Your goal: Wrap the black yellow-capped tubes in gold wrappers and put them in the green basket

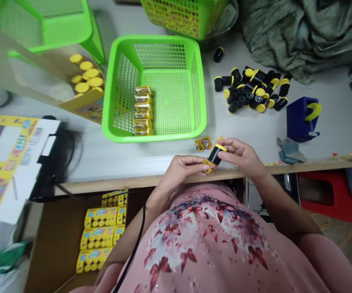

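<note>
A small black canister [215, 155] with a yellow lid is tilted between my two hands above the table's front edge. My left hand [180, 169] pinches a yellow printed wrapper [210, 166] around its lower end. The fingers of my right hand [243, 158] are closed on the canister near its lid. Just behind lies a flat yellow printed packet [203, 143]. Several yellow-wrapped canisters [143, 110] form a row along the left inside the green basket [154, 137]. To the right, black canisters with yellow lids [251, 90] lie in a loose pile.
A blue tape dispenser [300, 120] and a crumpled grey-blue scrap [289, 150] are at right. An open carton [81, 106] of yellow-capped tubes stands left of the basket. Below the table, a brown box [53, 244] contains yellow packs [98, 238]. A red stool [341, 203] is at lower right.
</note>
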Demonstrator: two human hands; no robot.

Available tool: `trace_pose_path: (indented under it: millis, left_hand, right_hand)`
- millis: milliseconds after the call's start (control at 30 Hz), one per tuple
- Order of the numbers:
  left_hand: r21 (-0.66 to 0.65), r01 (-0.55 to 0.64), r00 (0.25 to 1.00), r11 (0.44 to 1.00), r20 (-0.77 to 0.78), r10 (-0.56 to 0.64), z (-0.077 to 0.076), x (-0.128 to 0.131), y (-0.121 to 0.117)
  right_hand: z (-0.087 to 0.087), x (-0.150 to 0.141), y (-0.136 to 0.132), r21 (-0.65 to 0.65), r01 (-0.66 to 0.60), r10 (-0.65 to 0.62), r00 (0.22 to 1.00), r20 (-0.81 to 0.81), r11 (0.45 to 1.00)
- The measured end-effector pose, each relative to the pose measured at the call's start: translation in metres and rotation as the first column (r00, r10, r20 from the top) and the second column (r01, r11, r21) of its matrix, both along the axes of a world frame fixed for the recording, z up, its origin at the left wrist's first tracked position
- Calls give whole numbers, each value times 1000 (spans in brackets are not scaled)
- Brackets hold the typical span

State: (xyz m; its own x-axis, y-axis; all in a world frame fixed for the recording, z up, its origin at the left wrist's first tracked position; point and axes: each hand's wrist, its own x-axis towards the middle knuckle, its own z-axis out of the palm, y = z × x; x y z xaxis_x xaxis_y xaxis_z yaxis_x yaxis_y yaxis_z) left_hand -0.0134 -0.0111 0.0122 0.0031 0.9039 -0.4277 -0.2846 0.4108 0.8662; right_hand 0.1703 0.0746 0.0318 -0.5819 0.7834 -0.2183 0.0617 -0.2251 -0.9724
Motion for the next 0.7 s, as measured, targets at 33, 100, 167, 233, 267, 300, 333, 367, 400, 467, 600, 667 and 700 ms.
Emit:
trace_pose_path:
  millis: [33, 100, 167, 233, 267, 300, 333, 367, 400, 467, 600, 667, 700]
  left_hand:
    - [7, -12, 1000, 1000, -10, 12, 1, 1, -2]
    - [18, -49, 999, 999, -20, 49, 0, 3, -5]
    - [25, -93, 995, 995, -18, 93, -1, 4, -6]
    - [32, -137, 990, 990, -14, 137, -4, 6, -7]
    - [36, -155, 988, 987, -11, 156, -5, 7, -7]
    - [40, -171, 985, 985, -7, 171, -6, 8, -7]
    - [40, -183, 983, 982, -2, 183, -7, 8, -7]
    - [38, -193, 981, 981, 5, 193, -7, 9, -7]
    - [34, -201, 980, 979, 11, 201, -7, 9, -7]
    - [26, -221, 975, 975, 8, 221, -7, 10, -8]
    - [57, -270, 963, 961, 8, 270, -8, 13, -8]
    - [68, -279, 960, 958, 34, 277, -9, 14, -8]
    - [65, -283, 959, 957, 53, 280, -9, 15, -8]
  right_hand:
    - [-2, 0, -1, -4, 14, -14, 1000, -3, 1000]
    - [-7, -1, -2, -13, 35, -35, 999, -14, 999]
    - [-10, -3, -5, -32, 47, -48, 998, -35, 998]
    - [-13, -6, -9, -45, 54, -56, 997, -48, 998]
    - [-15, -8, -12, -42, 58, -60, 997, -49, 997]
    - [-16, -10, -14, -34, 63, -65, 997, -46, 997]
    - [-17, -12, -16, -25, 69, -70, 997, -43, 997]
    - [-19, -14, -18, -17, 77, -78, 996, -42, 997]
    - [-20, -16, -19, -13, 86, -87, 995, -45, 996]
    - [-22, -19, -22, -6, 118, -118, 992, -54, 993]
    - [-25, -23, -27, 63, 193, -189, 980, -67, 979]
    - [-27, -23, -29, 144, 210, -204, 977, -58, 967]
    - [-27, -22, -29, 193, 210, -205, 978, -46, 958]
